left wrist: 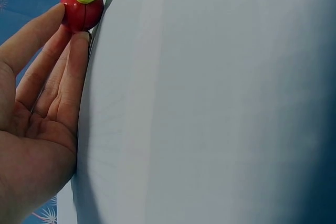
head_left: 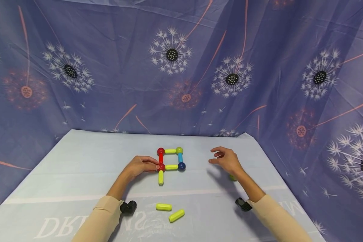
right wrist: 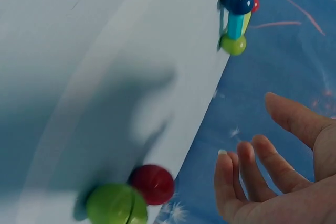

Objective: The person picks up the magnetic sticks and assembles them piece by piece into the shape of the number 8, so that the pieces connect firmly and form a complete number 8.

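A square of magnetic sticks and balls lies on the table. My left hand (head_left: 140, 165) pinches the red ball (head_left: 161, 167) at its near left corner, thumb and fingertips against the ball in the left wrist view. From that ball a yellow-green stick (head_left: 161, 178) points toward me. The other corners are a second red ball (head_left: 160, 151), a lime ball (head_left: 179, 150) and a dark blue ball (head_left: 182, 166). A red stick (head_left: 161, 159), a light blue stick (head_left: 180, 158) and two yellow-green sticks join them. Right of the square, my right hand (head_left: 227, 160) hovers with nothing in its loosely bent fingers.
Two loose yellow-green sticks (head_left: 163, 206) lie nearer me, between the forearms. A green ball (right wrist: 116, 204) and a red ball (right wrist: 153, 184) sit together on the table (head_left: 109, 148) near my right wrist, mostly hidden in the head view. A patterned blue cloth (head_left: 124, 67) hangs behind.
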{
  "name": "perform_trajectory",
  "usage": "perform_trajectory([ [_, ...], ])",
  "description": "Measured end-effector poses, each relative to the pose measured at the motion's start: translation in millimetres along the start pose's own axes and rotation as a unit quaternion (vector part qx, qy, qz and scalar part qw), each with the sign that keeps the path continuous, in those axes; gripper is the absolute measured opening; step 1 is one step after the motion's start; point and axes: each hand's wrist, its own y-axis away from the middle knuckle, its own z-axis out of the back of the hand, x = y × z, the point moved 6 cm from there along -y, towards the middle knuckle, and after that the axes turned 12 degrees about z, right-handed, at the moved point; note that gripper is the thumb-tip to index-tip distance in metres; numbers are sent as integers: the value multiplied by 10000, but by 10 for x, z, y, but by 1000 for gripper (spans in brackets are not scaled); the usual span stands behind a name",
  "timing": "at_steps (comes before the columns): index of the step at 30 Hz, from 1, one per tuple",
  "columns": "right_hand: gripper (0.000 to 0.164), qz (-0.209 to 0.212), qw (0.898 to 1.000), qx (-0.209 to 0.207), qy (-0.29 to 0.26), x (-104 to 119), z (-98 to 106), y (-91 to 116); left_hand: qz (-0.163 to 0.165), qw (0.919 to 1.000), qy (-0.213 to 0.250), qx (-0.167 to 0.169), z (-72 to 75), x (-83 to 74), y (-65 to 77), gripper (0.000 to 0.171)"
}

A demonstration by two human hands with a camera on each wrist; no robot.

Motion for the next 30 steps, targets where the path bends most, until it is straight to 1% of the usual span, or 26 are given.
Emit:
perform_trajectory([
  [3,46,-60,9999,-103,33,-81,70,13,42,10000,3,-13,-2,9,-2,29],
  [7,47,-100,9991,-227,342,-192,154,20,28,10000,22,-38,0,5,6,29],
  [9,48,-127,9983,-263,512,-259,180,24,17,10000,29,-37,-1,2,9,29],
  [13,49,-200,9974,-266,642,-393,198,33,7,10000,38,-6,-2,4,5,29],
  [20,45,-367,9976,-237,546,-524,204,55,16,10000,-43,-19,12,7,-15,31],
  [25,43,-456,9973,-153,563,-560,186,75,16,10000,-37,-8,14,5,-17,32],
  [30,40,-546,9967,-154,578,-585,171,89,59,10000,16,31,10,8,-11,32],
])
